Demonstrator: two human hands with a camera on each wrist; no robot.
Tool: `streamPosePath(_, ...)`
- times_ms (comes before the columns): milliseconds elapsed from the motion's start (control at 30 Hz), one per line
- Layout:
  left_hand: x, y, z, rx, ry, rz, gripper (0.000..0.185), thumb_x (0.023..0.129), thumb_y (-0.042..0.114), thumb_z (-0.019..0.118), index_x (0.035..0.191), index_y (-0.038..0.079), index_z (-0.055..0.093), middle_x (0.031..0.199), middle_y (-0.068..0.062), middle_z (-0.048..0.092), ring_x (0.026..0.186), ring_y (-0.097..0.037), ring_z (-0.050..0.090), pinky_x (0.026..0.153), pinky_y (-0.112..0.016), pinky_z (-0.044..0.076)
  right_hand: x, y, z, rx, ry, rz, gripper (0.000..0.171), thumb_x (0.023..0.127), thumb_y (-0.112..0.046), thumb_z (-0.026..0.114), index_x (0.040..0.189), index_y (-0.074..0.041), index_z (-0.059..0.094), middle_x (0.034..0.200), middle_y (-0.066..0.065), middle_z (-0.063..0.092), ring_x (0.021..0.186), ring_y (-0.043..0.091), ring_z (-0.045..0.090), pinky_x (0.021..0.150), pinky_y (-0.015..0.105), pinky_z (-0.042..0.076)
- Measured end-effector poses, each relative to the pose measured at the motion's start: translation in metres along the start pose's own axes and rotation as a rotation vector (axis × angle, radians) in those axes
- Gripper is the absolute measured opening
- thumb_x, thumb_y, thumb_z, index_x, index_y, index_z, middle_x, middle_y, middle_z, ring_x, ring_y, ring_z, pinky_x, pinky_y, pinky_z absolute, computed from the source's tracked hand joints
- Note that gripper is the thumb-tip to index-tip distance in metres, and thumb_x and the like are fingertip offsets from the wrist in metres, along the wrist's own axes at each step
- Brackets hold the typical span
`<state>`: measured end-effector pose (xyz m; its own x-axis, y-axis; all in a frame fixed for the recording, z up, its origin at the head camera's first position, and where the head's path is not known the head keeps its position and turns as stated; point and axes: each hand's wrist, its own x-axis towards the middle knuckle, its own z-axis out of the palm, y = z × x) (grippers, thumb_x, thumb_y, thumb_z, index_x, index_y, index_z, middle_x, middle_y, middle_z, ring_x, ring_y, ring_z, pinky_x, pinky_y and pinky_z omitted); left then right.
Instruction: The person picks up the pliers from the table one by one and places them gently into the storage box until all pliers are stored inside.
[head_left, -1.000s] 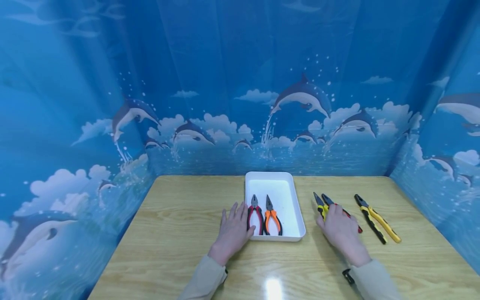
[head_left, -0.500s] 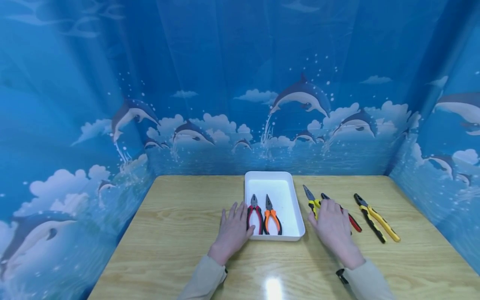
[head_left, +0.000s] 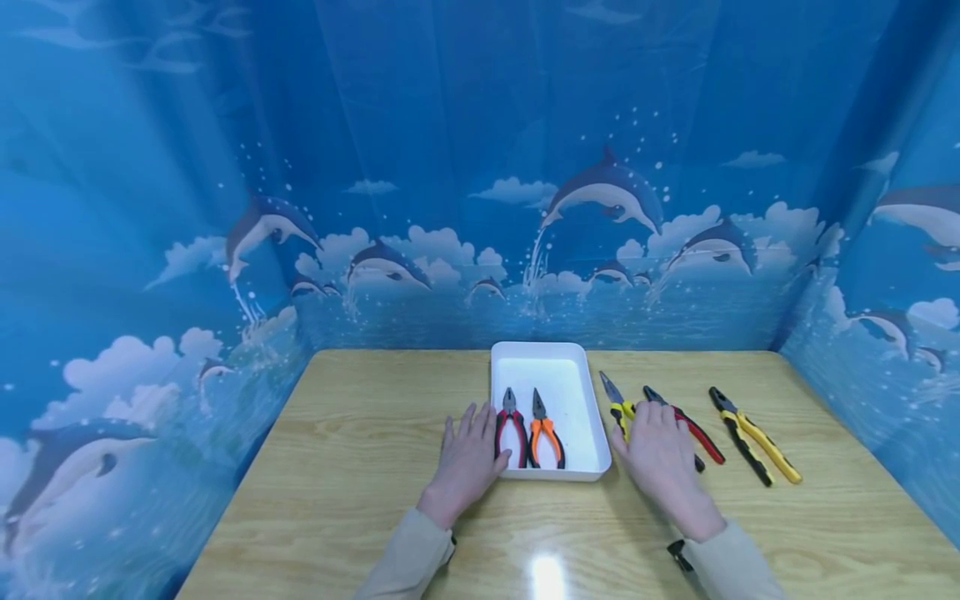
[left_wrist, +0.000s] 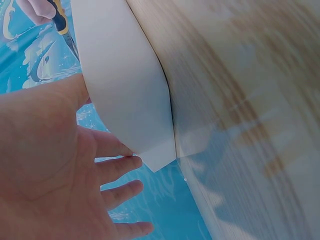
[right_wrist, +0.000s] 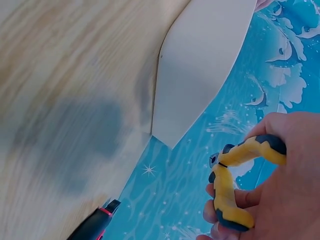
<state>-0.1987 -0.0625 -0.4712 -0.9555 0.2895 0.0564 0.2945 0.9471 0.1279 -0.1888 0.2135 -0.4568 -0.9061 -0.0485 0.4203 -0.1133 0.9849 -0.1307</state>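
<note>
My left hand (head_left: 467, 454) lies flat on the wooden table (head_left: 360, 450), fingers straight, its thumb side against the left wall of a white tray (head_left: 555, 371). In the tray lie red-handled pliers (head_left: 512, 433) and orange-handled pliers (head_left: 545, 437). My right hand (head_left: 656, 454) grips yellow-and-black pliers (head_left: 617, 403) by the handles, just right of the tray, nose pointing away. In the right wrist view my fingers curl round the yellow handles (right_wrist: 230, 185) near the tray wall (right_wrist: 200, 65). In the left wrist view the open left hand (left_wrist: 60, 185) is beside the tray wall (left_wrist: 125, 90).
Red-and-black pliers (head_left: 690, 429) lie on the table right of my right hand, and a further yellow-and-black pair (head_left: 753, 446) lies beyond them. Blue dolphin-print curtains (head_left: 480, 208) close in the table at the back and both sides.
My right hand has taken the yellow-and-black pliers and carried them left toward the tray, uncovering the red-and-black pliers. The left hand has stayed put.
</note>
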Motion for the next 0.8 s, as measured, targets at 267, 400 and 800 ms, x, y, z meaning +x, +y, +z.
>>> streamPosePath(267,0.001,0.000,0.002,0.007,0.005,-0.005,0.074,0.101,0.049,0.056,0.156,0.003,0.037,0.161,-0.014,0.036,0.150,-0.037,0.030,0.118,-0.065,0.026,0.005,-0.011,-0.002,0.007,-0.058,0.030,0.041,0.094,-0.032,0.063,0.098,0.008,0.052,0.089,0.020,0.053,0.078,0.034,0.048,0.062,0.040,0.037)
streamPosePath(400,0.002,0.000,0.002,0.003,0.001,-0.009,0.074,0.101,0.049,0.056,0.156,0.003,0.036,0.162,-0.014,0.036,0.150,-0.037,0.029,0.119,-0.065,0.026,0.009,-0.021,-0.004,0.004,-0.076,0.021,0.041,0.095,-0.032,0.063,0.097,0.008,0.053,0.089,0.021,0.054,0.079,0.034,0.049,0.065,0.044,0.040)
streamPosePath(800,0.002,-0.001,0.004,0.005,0.015,0.010,0.074,0.102,0.049,0.055,0.156,0.002,0.036,0.161,-0.015,0.036,0.150,-0.037,0.030,0.118,-0.065,0.026,0.020,-0.050,-0.001,-0.043,-0.134,-0.034,0.037,0.097,-0.030,0.061,0.084,0.004,0.053,0.073,0.011,0.048,0.066,0.025,0.045,0.058,0.037,0.039)
